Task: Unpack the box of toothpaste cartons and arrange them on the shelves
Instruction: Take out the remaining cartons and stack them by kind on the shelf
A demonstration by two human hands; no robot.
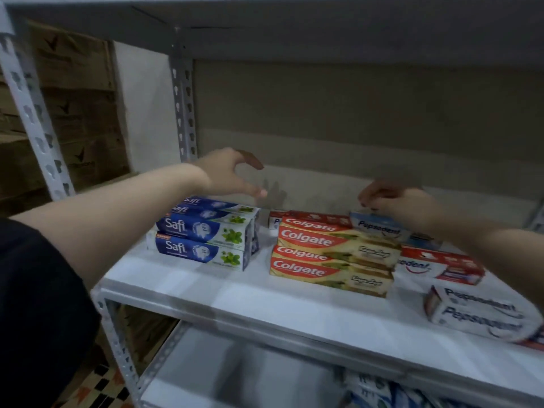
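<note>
Two hands over the stocked shelf

Two bare hands reach in. The right hand (394, 201) pinches the far end of a blue Pepsodent carton (379, 228) lying on top of the Colgate cartons (332, 254), four labels showing in two stacks. The left hand (226, 172) hovers with fingers loosely spread, holding nothing, just above the Safi cartons (203, 231), four visible. Three more Pepsodent cartons (477, 313) lie to the right on the white shelf (235, 293).
</note>
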